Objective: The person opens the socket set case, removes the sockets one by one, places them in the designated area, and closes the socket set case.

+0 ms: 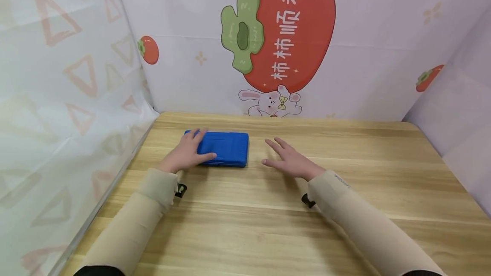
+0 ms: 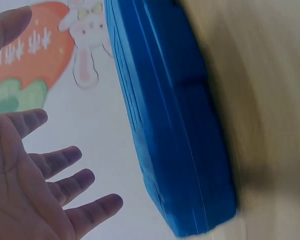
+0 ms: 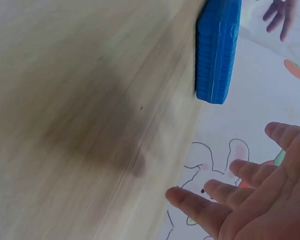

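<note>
A blue plastic case (image 1: 228, 147), rectangular and flat with a ribbed right end, lies on the wooden table. My left hand (image 1: 186, 150) hovers over its left part with fingers spread. In the left wrist view a gap shows between that hand (image 2: 35, 185) and the case (image 2: 175, 125). To the right of the case, apart from it, my right hand (image 1: 289, 159) is held above the table, fingers spread. The right wrist view shows this hand (image 3: 260, 190) holding nothing and the end of the case (image 3: 217, 55) beyond it. What the case contains is hidden.
The wooden table (image 1: 245, 229) carries both forearms' shadows. Behind it hangs a white backdrop (image 1: 184, 80) printed with a large red persimmon and a rabbit. A patterned white sheet (image 1: 57, 110) borders the left side, and a pale sheet (image 1: 468, 118) the right.
</note>
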{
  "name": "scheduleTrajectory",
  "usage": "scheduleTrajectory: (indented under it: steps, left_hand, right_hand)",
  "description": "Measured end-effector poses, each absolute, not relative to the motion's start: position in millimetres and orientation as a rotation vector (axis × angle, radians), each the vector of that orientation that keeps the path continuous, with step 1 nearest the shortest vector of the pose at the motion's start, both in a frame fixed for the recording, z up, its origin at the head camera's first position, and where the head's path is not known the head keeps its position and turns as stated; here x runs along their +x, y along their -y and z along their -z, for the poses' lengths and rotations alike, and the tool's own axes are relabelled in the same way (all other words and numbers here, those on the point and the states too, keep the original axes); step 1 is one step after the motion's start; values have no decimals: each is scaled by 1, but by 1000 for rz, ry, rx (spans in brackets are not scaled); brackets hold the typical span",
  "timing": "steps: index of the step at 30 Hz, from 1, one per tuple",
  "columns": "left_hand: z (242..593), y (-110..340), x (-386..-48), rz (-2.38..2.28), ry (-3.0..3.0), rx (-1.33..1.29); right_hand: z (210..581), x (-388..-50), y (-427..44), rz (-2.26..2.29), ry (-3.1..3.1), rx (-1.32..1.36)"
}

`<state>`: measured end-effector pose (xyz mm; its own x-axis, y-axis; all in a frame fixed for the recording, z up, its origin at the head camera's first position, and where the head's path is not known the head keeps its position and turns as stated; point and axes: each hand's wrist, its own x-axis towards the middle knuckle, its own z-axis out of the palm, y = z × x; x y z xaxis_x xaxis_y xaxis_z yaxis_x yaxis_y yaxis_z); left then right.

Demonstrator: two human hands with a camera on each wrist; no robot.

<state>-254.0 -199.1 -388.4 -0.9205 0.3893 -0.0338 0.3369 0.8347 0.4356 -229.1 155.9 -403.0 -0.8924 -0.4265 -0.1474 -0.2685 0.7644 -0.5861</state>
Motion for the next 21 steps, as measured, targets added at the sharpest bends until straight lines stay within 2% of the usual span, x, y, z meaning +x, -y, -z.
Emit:
scheduleTrajectory:
  steps: [9, 21]
  left_hand:
    - [384, 234, -275, -844, -2828, 391]
    - [399, 263, -291, -1200, -2584, 85]
  right_hand:
    - [408, -251, -139, 1116, -2562, -511]
    - [419, -266, -116, 1555, -2190, -138]
